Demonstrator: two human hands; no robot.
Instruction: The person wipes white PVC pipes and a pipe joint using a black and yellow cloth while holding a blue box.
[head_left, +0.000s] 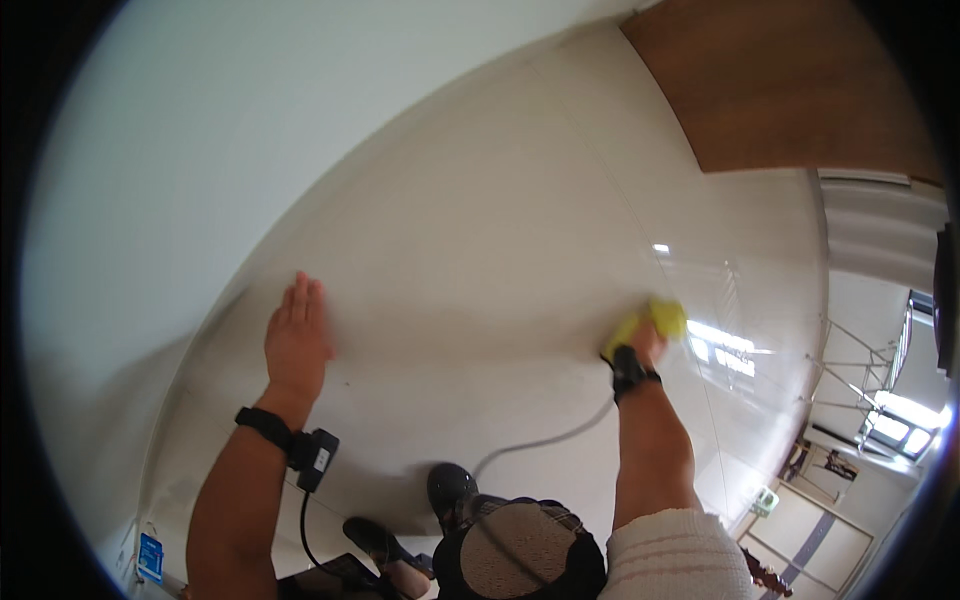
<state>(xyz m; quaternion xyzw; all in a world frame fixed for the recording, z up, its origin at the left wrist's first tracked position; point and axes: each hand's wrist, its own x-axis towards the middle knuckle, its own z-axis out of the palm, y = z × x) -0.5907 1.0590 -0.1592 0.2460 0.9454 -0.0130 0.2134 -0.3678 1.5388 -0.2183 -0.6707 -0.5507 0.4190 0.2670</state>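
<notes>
My right hand (648, 339) grips a yellow-green cloth (666, 318) against the glossy beige floor (465, 225), right of the middle. The cloth and fingers look blurred. My left hand (298, 330) hangs over the floor at the left, near the white wall, with nothing in it; whether it touches the floor cannot be told. Each wrist bears a black strap with a small black device (316, 457), and a cable runs from each one towards my body.
A white wall (165, 172) curves along the left. A brown wooden panel (780, 82) stands at the upper right. At the right are a metal drying rack (874, 364) and a grey curtain (877, 225). Black shoes (451, 491) stand at the bottom.
</notes>
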